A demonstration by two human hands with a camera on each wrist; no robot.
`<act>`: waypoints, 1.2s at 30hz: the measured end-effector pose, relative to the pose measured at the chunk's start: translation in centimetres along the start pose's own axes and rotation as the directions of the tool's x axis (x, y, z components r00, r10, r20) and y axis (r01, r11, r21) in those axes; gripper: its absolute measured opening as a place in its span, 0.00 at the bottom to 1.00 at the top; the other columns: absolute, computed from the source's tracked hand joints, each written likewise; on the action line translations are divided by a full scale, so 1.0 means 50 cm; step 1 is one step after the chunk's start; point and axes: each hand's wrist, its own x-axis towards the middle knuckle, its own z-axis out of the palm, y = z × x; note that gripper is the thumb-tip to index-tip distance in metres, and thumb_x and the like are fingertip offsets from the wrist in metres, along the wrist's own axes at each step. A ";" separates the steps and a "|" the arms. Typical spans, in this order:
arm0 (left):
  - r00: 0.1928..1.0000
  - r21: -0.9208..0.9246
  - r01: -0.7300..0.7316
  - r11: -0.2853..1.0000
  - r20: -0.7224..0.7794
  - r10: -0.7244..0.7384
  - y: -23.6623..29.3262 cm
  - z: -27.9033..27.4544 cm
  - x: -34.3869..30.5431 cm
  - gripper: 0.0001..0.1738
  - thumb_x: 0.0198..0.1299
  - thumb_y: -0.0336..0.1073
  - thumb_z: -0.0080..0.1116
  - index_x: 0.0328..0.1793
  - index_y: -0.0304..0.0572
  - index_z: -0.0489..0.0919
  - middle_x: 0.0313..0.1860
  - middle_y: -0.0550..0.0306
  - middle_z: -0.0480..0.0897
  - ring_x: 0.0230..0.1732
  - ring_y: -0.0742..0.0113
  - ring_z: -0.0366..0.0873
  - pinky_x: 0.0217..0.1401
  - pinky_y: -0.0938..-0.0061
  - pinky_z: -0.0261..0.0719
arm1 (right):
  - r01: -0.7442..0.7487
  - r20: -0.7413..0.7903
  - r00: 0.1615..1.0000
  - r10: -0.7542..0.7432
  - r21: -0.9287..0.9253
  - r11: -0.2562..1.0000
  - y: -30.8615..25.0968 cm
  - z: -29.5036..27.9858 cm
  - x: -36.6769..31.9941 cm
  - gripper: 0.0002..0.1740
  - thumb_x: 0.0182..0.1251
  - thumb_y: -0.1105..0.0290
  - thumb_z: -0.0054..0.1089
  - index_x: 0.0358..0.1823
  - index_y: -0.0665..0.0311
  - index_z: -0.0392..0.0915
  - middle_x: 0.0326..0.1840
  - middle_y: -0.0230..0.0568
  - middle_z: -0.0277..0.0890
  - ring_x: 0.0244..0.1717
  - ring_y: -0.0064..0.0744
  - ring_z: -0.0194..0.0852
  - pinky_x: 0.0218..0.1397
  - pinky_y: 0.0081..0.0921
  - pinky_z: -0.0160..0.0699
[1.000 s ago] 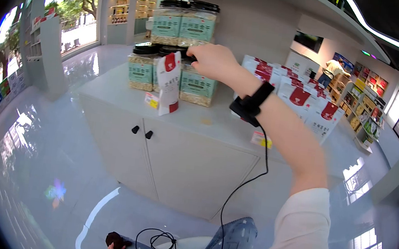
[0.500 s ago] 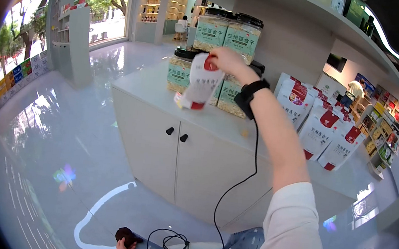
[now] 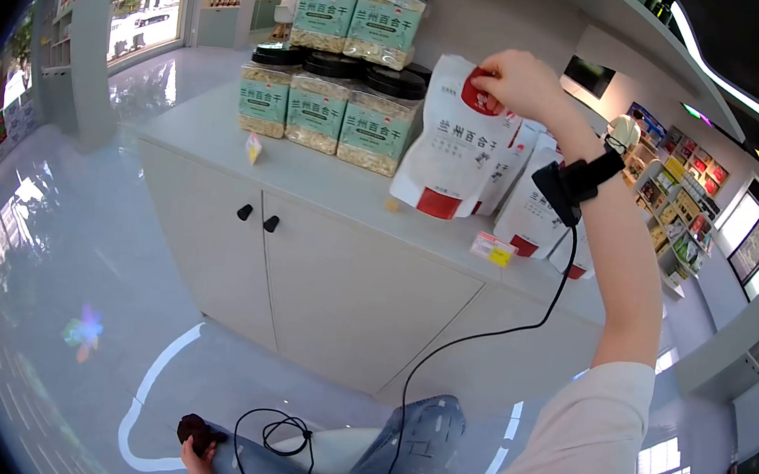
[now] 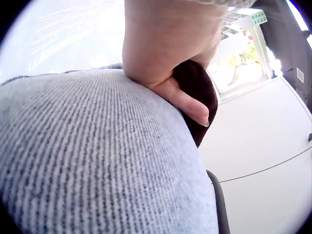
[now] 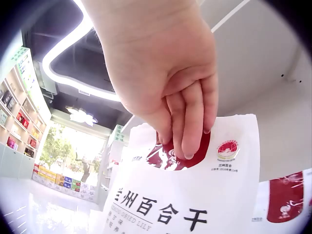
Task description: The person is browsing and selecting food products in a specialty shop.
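A white pouch with red patches [image 3: 453, 142] hangs upright from my right hand [image 3: 523, 86], whose fingers and thumb pinch its top edge. In the right wrist view my right hand [image 5: 165, 83] covers part of the red patch on the pouch [image 5: 195, 185]. Similar white pouches [image 3: 530, 208] stand just behind and to the right of it. Low in the head view, my left hand [image 3: 198, 463] is at a dark brown object [image 3: 198, 433] beside the knee. The left wrist view shows my left hand [image 4: 170, 53] with fingers curled against that brown object [image 4: 197, 87].
Plastic jars with green labels [image 3: 315, 114] stand stacked on the left of the white cabinet top [image 3: 195, 120]. Price tags [image 3: 494, 249] sit near its front edge. A black cable [image 3: 441, 349] runs from the right wrist down to the lap. A shelf overhangs above.
My right hand has carried the pouch from in front of the jars rightward to the other pouches. The left hand stays low at the brown object.
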 end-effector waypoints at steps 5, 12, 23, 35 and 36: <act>1.000 0.035 -0.016 0.999 0.005 0.016 0.006 0.008 -0.005 0.15 0.58 0.47 0.50 0.46 0.50 0.70 0.36 0.58 0.80 0.27 0.56 0.81 0.20 0.77 0.73 | -0.104 0.031 0.994 0.106 -0.042 0.994 0.073 0.040 -0.041 0.11 0.58 0.61 0.54 0.34 0.58 0.81 0.21 0.36 0.79 0.19 0.32 0.77 0.29 0.30 0.75; 0.999 0.038 -0.023 0.999 0.037 0.021 0.016 0.017 -0.020 0.16 0.57 0.45 0.50 0.47 0.47 0.72 0.36 0.57 0.80 0.27 0.58 0.81 0.23 0.76 0.75 | -0.092 0.005 0.995 0.095 -0.211 0.973 0.131 0.119 -0.052 0.09 0.55 0.65 0.56 0.29 0.62 0.81 0.25 0.43 0.78 0.25 0.39 0.79 0.31 0.33 0.76; 1.000 0.010 -0.007 1.000 0.001 0.007 0.011 0.020 -0.014 0.15 0.58 0.45 0.49 0.46 0.47 0.71 0.35 0.56 0.80 0.26 0.58 0.81 0.20 0.77 0.76 | -0.054 -0.062 0.997 0.035 -0.341 0.939 0.151 0.171 -0.052 0.05 0.49 0.71 0.57 0.24 0.62 0.80 0.27 0.47 0.78 0.32 0.45 0.79 0.33 0.36 0.76; 1.000 0.032 -0.008 0.999 0.005 0.008 0.016 0.023 -0.023 0.18 0.58 0.47 0.49 0.50 0.48 0.72 0.37 0.57 0.81 0.28 0.59 0.81 0.21 0.80 0.74 | -0.092 -0.123 0.991 0.057 -0.299 0.950 0.058 0.162 -0.090 0.15 0.57 0.63 0.54 0.44 0.62 0.72 0.27 0.47 0.77 0.30 0.45 0.77 0.33 0.38 0.76; 1.000 0.029 -0.008 1.000 0.016 0.007 0.016 0.023 -0.023 0.18 0.58 0.47 0.48 0.50 0.48 0.72 0.37 0.57 0.81 0.28 0.59 0.81 0.20 0.80 0.74 | -0.064 -0.104 0.994 0.038 -0.250 0.966 0.021 0.155 -0.103 0.15 0.57 0.63 0.53 0.44 0.61 0.71 0.27 0.47 0.77 0.29 0.46 0.77 0.32 0.39 0.75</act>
